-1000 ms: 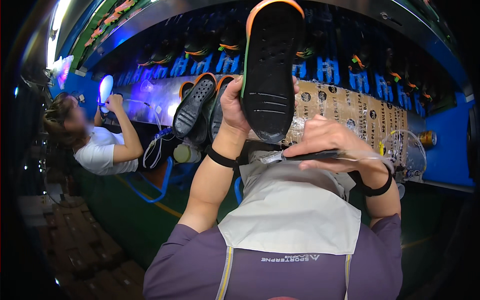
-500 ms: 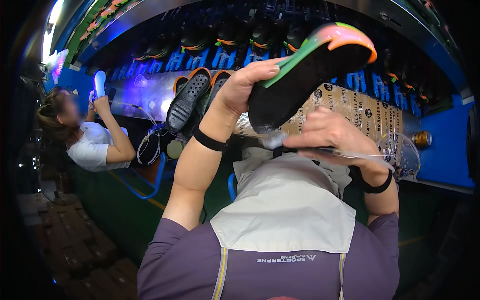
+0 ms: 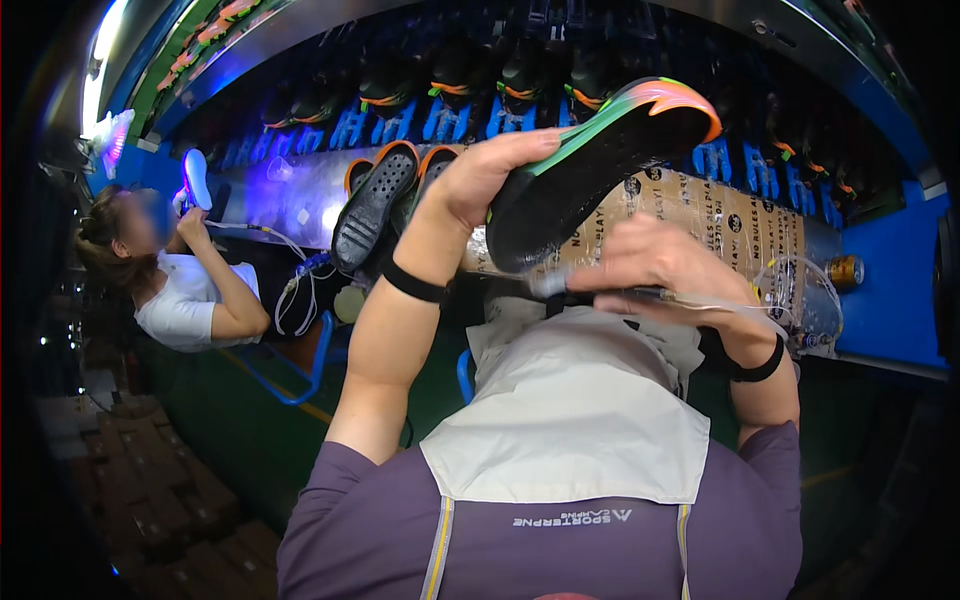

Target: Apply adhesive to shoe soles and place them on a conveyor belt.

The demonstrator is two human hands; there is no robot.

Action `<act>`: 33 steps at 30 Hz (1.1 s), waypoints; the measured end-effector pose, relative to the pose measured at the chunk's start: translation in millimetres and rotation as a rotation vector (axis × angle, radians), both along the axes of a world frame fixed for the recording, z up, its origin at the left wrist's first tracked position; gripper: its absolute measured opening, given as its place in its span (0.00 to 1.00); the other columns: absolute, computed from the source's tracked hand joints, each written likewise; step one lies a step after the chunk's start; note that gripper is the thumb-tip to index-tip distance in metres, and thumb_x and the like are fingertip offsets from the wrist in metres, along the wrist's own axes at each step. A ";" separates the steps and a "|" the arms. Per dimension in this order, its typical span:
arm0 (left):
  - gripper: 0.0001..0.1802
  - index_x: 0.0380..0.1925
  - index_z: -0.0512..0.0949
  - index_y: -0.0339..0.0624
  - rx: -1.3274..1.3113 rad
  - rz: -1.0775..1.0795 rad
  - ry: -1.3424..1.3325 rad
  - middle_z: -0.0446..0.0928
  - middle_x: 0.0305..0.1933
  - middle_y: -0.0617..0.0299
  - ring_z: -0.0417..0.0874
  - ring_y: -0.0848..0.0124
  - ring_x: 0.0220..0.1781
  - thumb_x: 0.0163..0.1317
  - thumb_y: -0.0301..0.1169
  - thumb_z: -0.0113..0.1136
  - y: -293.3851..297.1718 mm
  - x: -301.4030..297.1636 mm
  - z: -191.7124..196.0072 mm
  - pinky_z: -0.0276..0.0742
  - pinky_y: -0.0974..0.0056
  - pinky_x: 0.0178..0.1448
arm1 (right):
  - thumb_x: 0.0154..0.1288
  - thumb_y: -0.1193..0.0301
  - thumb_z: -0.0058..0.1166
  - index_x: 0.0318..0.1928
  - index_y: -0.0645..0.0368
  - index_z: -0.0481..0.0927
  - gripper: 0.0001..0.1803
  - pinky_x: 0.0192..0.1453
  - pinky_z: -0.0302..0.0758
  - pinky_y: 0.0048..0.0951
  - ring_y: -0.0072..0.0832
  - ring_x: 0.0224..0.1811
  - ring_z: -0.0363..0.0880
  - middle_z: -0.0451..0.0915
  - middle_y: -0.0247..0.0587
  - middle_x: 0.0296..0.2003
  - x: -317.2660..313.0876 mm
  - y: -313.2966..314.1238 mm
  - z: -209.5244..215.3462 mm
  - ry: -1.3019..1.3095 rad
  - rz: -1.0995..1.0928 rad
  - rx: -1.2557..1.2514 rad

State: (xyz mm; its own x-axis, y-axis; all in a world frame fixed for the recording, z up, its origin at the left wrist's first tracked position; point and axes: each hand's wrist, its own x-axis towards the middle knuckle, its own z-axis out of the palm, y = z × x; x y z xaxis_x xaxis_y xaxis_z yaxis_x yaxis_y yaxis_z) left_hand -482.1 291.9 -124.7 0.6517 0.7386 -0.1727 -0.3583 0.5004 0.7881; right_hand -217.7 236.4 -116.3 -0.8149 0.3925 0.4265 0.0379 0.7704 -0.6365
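Observation:
My left hand (image 3: 480,180) is closed on the edge of a shoe sole (image 3: 590,190), thumb along its green side. The sole is held up and tilted, its black face toward me with a wet sheen; its far end turns pink and orange. Just below the near end, my right hand (image 3: 665,262) grips a brush (image 3: 548,284) with a pale, motion-blurred head. A thin clear tube trails from the brush handle past my right wrist. Whether the brush touches the sole, I cannot tell.
Patterned cardboard (image 3: 690,225) covers the bench before me. Black perforated soles (image 3: 375,205) with orange rims lie to its left. Shoes on blue supports (image 3: 447,115) line the back. A can (image 3: 845,272) stands at right. At left, a co-worker (image 3: 200,290) holds up a sole.
The sole has shifted slightly left and its far end has dropped a little. More gloss shows on its black face. My right hand stays in nearly the same place with the brush.

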 end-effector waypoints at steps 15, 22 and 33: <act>0.35 0.68 0.73 0.32 -0.163 0.226 -0.381 0.82 0.62 0.44 0.86 0.53 0.61 0.79 0.48 0.30 -49.6 21.8 -59.1 0.84 0.48 0.66 | 0.59 0.73 0.70 0.52 0.58 0.86 0.19 0.43 0.76 0.40 0.39 0.35 0.79 0.79 0.39 0.30 -17.0 18.8 -26.3 0.090 -0.503 0.356; 0.33 0.67 0.74 0.33 -0.096 0.325 -0.288 0.82 0.62 0.46 0.85 0.55 0.62 0.78 0.45 0.31 -46.0 12.2 -75.3 0.79 0.49 0.71 | 0.63 0.71 0.70 0.51 0.61 0.90 0.16 0.46 0.76 0.37 0.34 0.37 0.81 0.87 0.44 0.35 0.5 11.7 -18.7 0.218 -0.232 -0.224; 0.38 0.80 0.57 0.40 0.110 0.501 -0.093 0.76 0.71 0.56 0.80 0.65 0.70 0.76 0.37 0.60 -65.3 21.1 -72.7 0.75 0.55 0.75 | 0.70 0.73 0.62 0.50 0.65 0.88 0.12 0.50 0.78 0.28 0.24 0.43 0.83 0.88 0.40 0.42 -16.2 8.4 -69.2 0.342 -0.737 -0.384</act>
